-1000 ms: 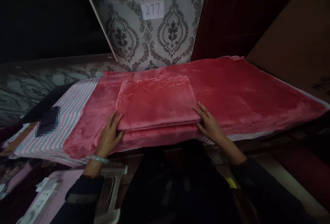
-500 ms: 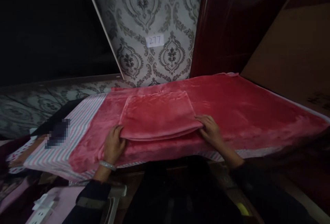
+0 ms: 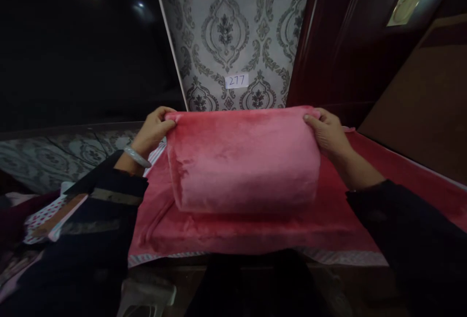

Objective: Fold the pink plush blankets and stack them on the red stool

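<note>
A folded pink plush cloth [image 3: 244, 161] hangs between my two hands, raised off the surface beneath, its broad face toward me. My left hand [image 3: 155, 127], with a pale bangle [image 3: 136, 156] at the wrist, pinches its upper left corner between thumb and fingers. At the upper right corner, my right hand [image 3: 328, 132] grips it the same way, thumb in front. Below lies a red plush blanket [image 3: 233, 239] spread over a long low surface, partly hidden by the cloth.
A large dark screen [image 3: 73, 49] stands at the back left. Behind are patterned wallpaper with a paper label [image 3: 237, 81] reading 277 and a dark red door [image 3: 339, 40]. A brown board [image 3: 430, 93] leans at the right. A pale stool [image 3: 148, 292] is below.
Both hands have lifted the folded cloth from the blanket and tilted it upright, its upper edge now near the wall label. The camera view has shifted a little left.
</note>
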Demonstrator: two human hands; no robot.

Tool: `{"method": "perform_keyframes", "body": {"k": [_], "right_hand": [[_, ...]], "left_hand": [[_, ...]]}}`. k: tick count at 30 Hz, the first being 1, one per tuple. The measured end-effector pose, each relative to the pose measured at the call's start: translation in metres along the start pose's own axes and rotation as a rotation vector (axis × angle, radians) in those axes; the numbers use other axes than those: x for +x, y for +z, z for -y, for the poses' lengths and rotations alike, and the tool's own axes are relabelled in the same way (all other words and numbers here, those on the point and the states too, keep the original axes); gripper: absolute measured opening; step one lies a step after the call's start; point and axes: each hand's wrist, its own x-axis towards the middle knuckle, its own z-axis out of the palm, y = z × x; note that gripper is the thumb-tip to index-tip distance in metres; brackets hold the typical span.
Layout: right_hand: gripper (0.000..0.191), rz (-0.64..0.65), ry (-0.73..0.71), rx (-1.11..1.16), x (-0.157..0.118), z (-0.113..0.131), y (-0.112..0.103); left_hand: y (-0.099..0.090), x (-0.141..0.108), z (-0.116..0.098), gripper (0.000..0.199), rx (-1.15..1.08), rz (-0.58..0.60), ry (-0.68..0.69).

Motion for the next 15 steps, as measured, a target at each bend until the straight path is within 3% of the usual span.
{"method": "perform_keyframes", "body": {"k": [2,5,8,11,15], "right_hand": [[0.028,0.023,0.156,0.002,0.0,-0.029,0.01],[0.031,0.078,0.477,-0.022,-0.02,-0.075,0.028],[0.032,0.205,0.71,-0.043,-0.048,-0.109,0.038],[0.032,0.277,0.698,-0.054,-0.064,-0.128,0.038],[0.042,0.267,0.624,-0.06,-0.06,-0.138,0.035]], "left_hand": [[0.019,0.002,0.023,0.031,-0.072,0.106,-0.174],[0.054,-0.016,0.062,0.03,-0.157,0.228,-0.518],[0.084,-0.042,0.091,0.032,-0.188,0.254,-0.679],[0.098,-0.056,0.108,0.039,-0.254,0.261,-0.722],[0.106,-0.053,0.123,0.046,-0.411,0.263,-0.785]]}}
